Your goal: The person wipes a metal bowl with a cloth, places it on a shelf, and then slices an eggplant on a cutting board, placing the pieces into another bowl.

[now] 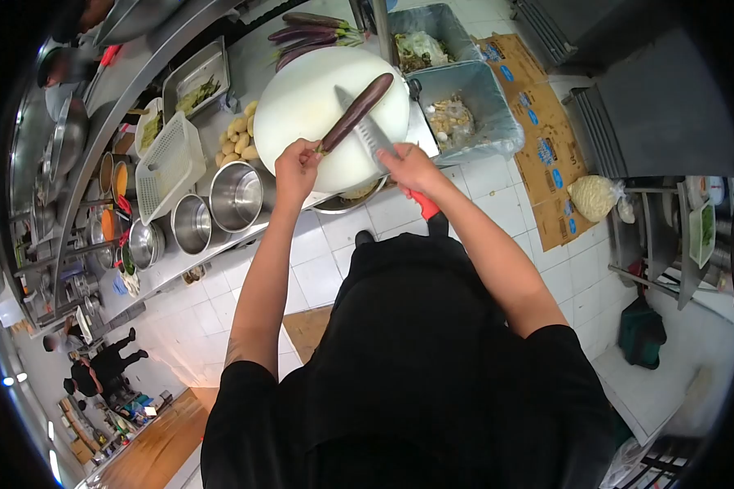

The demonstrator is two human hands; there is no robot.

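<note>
A long purple eggplant (357,112) lies slantwise over a round white cutting board (289,98). My left hand (299,167) pinches its near, stem end at the board's front edge. In my right hand (412,169) is a kitchen knife (372,134) with a red handle. Its blade points away from me and passes behind the eggplant in this view, the tip showing on the far side. More eggplants (310,34) are piled just beyond the board.
Left of the board are potatoes (238,137), steel pots (236,196), a white plastic basket (171,167) and a metal tray (197,81). Lined waste bins (485,106) stand at the right. Cardboard (538,134) covers part of the floor. Other people (106,367) are far off at lower left.
</note>
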